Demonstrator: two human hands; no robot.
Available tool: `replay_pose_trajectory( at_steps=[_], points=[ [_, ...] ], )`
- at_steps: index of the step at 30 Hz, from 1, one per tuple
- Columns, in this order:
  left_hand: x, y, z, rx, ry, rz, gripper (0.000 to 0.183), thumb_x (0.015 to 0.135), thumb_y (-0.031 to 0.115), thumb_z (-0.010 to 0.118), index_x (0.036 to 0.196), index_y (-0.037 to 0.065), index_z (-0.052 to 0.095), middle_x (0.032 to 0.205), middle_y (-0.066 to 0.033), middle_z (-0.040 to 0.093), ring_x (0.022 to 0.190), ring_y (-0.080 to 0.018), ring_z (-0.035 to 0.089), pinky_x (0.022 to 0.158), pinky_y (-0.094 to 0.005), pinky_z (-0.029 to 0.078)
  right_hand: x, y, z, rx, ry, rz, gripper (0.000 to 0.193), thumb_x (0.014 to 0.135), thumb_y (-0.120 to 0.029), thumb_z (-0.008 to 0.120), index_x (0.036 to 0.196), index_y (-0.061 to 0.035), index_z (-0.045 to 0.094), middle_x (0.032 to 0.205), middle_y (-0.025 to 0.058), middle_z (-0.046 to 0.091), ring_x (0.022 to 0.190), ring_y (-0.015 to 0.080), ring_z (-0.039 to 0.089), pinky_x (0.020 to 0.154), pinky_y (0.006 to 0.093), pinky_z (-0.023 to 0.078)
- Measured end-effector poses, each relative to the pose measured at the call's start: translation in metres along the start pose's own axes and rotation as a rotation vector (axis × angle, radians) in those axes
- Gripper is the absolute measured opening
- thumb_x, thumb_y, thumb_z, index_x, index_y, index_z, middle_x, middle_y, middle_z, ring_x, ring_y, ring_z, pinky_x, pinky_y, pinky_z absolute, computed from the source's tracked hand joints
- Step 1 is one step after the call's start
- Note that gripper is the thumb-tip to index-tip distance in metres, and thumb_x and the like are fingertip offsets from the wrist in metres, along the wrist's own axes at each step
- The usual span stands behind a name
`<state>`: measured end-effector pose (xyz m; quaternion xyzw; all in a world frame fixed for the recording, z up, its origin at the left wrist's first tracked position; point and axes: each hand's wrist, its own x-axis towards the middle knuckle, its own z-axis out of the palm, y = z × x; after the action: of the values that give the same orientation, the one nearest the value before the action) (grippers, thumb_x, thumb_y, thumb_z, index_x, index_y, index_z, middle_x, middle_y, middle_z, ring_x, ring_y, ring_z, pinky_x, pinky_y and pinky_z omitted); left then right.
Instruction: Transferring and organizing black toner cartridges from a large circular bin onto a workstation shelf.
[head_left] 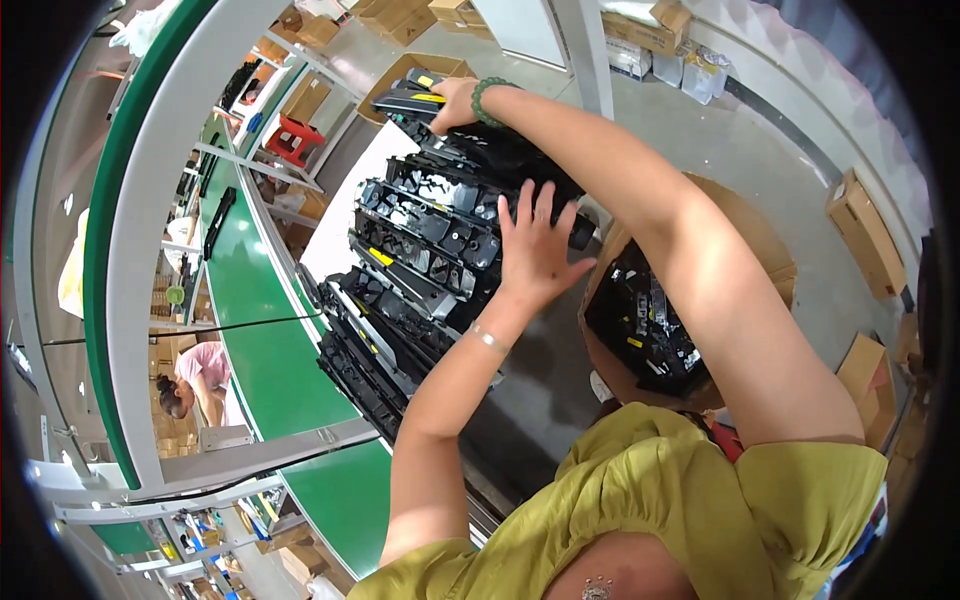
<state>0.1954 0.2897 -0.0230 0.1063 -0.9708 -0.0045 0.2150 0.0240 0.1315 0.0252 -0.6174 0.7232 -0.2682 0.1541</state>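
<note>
My right hand (459, 106), with a green bead bracelet at the wrist, reaches to the far end of the bench and is closed on a long black plastic part (408, 103) with yellow marks, which looks like a printer toner cartridge. My left hand (540, 245) is open, its fingers spread over the near side of the rows and nothing in its grasp. Below and left of it, several similar black cartridges (425, 225) lie side by side in rows, some with yellow strips. Whether the left fingertips touch them I cannot tell.
A cardboard box (607, 350) under my right arm holds black plastic pieces (640, 320). Left of the rows runs a green-topped bench (255, 330) with a white frame post (130, 200). A co-worker in pink (203, 375) bends beyond it. Another carton (455, 68) stands behind.
</note>
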Motion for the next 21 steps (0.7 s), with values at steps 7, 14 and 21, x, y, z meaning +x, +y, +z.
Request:
replay_pose_trajectory(
  at_steps=[7, 14, 21],
  points=[
    [-0.008, -0.031, 0.024, 0.279, -0.072, -0.097, 0.044, 0.066, 0.016, 0.063, 0.109, 0.012, 0.054, 0.108, -0.0105, 0.052, 0.101, -0.0253, 0.045, 0.095, -0.0521, 0.029, -0.033, -0.014, 0.043, -0.201, -0.041, 0.021, 0.040, 0.065, -0.024, 0.061, 0.099, -0.0023, 0.061, 0.099, 0.0192, 0.060, 0.097, 0.0310, 0.057, 0.083, 0.0367, 0.046],
    [-0.033, -0.031, 0.004, 0.200, -0.066, -0.035, 0.039, 0.071, 0.007, 0.055, 0.110, 0.010, 0.055, 0.113, -0.0115, 0.051, 0.104, -0.0279, 0.046, 0.092, -0.0409, 0.035, -0.068, -0.037, 0.057, -0.243, 0.033, 0.234, 0.027, 0.082, -0.019, 0.049, 0.104, -0.0113, 0.063, 0.115, 0.0094, 0.053, 0.110, 0.0286, 0.046, 0.082, 0.0442, 0.038],
    [-0.039, -0.001, -0.022, -0.006, 0.108, -0.095, 0.030, 0.070, 0.010, 0.066, 0.099, 0.004, 0.060, 0.111, -0.0132, 0.052, 0.099, -0.0304, 0.049, 0.083, -0.0400, 0.040, -0.139, -0.015, 0.049, 0.121, 0.633, -0.210, 0.034, 0.070, -0.019, 0.060, 0.102, -0.0065, 0.059, 0.114, 0.0124, 0.050, 0.106, 0.0293, 0.046, 0.085, 0.0410, 0.040]
  ],
)
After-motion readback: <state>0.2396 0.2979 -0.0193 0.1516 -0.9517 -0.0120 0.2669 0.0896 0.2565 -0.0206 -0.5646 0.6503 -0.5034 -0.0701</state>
